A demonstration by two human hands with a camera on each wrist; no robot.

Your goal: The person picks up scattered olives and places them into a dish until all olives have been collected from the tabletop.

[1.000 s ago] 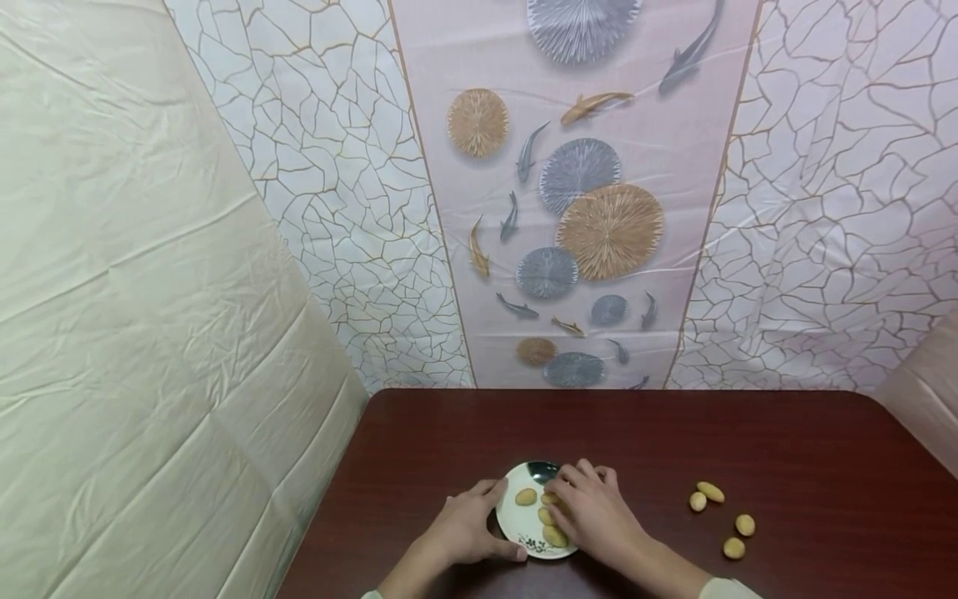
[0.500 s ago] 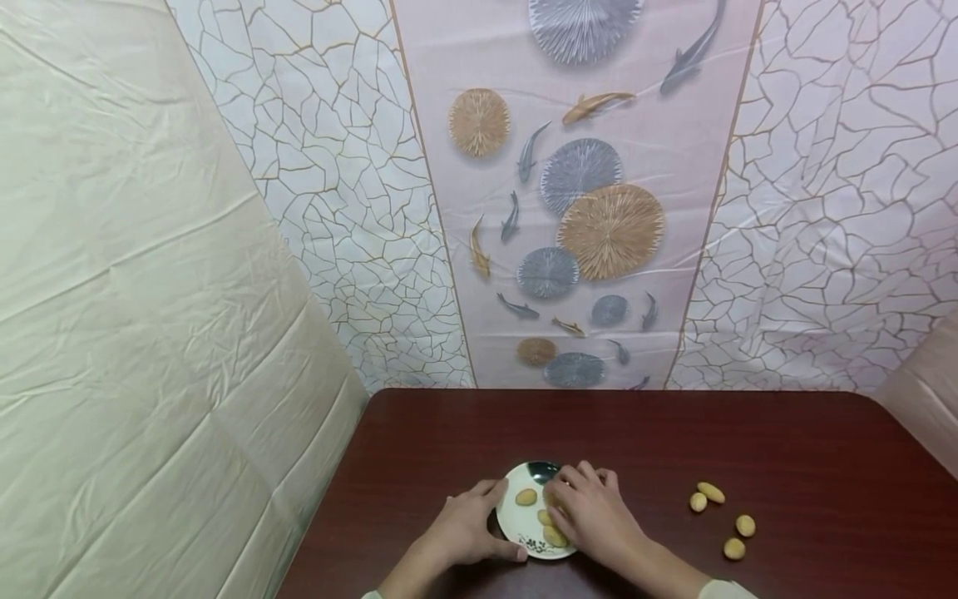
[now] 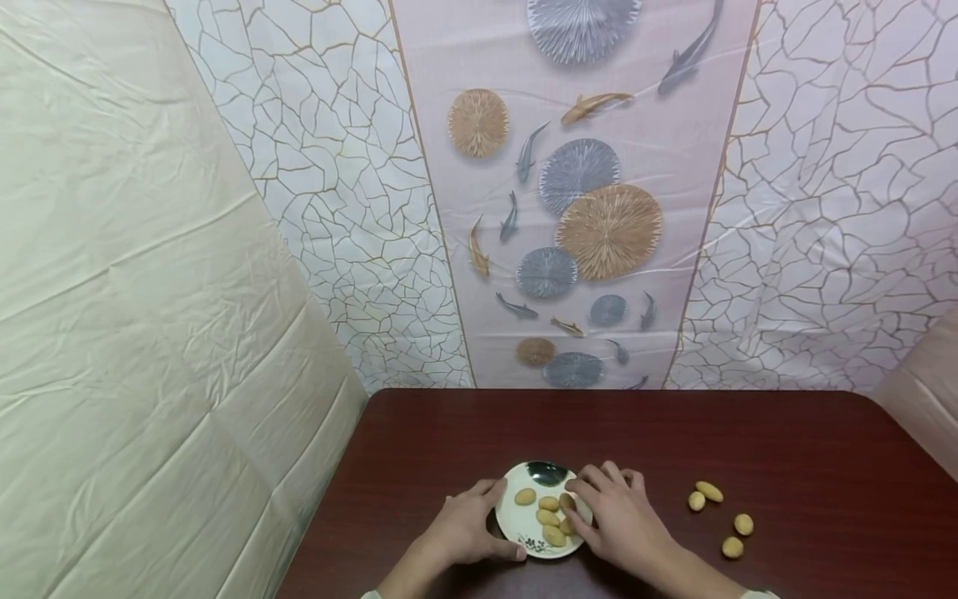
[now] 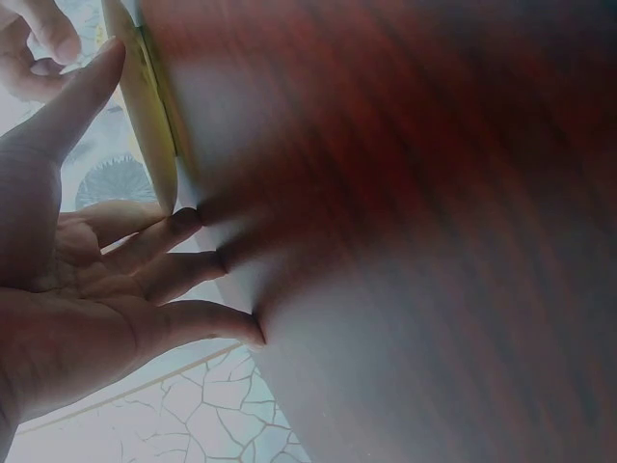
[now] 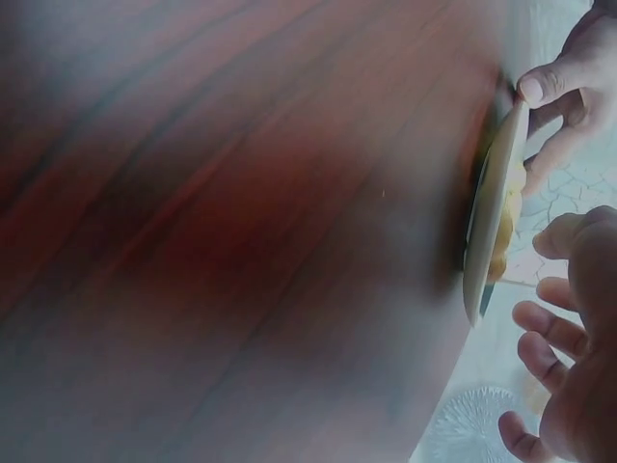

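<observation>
A small round white plate (image 3: pixel 511 522) with a dark green patch and a floral print sits on the table. Several small yellow-brown ovals (image 3: pixel 552 535), like baby potatoes, lie on it, mostly grouped at the right side. My left hand (image 3: pixel 466 524) holds the plate's left rim between thumb and index finger; its other fingertips rest on the table in the left wrist view. My right hand (image 3: pixel 623 514) hovers at the plate's right rim, thumb and index finger overlapping the rightmost ovals. In the right wrist view, its loosely bent fingers (image 5: pixel 549 328) are apart from the plate and hold nothing.
Several more ovals lie on the dark red table (image 3: pixel 434 433) to the right: a longer one (image 3: pixel 708 492) beside a small one (image 3: pixel 697 501), and two rounder ones nearer, including this oval (image 3: pixel 733 547). A patterned cloth wall (image 3: pixel 599 358) stands behind the table.
My right hand has drawn back to the right and its fingers have spread, uncovering more of the ovals on the plate. The left hand and the plate have stayed in place.
</observation>
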